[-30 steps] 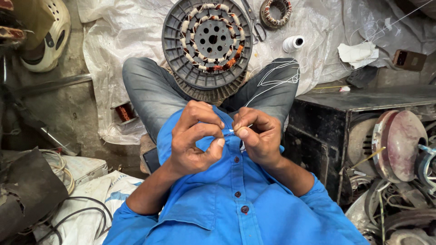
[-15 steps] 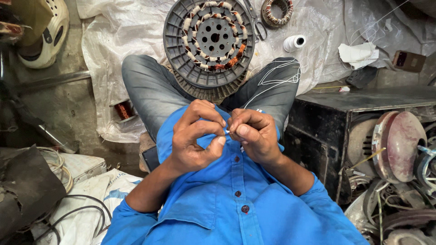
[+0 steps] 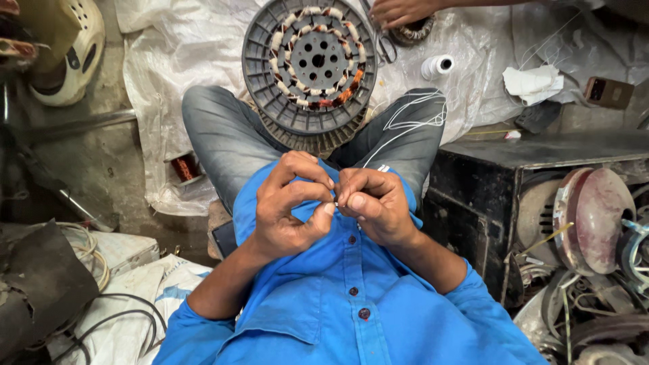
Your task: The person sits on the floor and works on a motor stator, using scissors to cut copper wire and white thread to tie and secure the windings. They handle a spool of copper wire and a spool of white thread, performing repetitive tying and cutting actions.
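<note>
Both hands met at chest height — the left hand point(image 3: 291, 206) and right hand point(image 3: 375, 203) had fingers pinched shut on a thin white thread point(image 3: 405, 125). The thread trailed over the knee beside the round motor stator point(image 3: 311, 64) — another person's hand point(image 3: 399, 10) reached in beyond it.

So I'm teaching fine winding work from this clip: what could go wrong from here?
The left hand and right hand pinch something tiny; it could slip into the blue shirt. The white thread trails loose over the knee and may snag. Another person's hand works near the round stator and might jostle it.

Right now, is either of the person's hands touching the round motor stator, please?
No, both the left hand and right hand are raised near the chest, apart from the stator.
</note>
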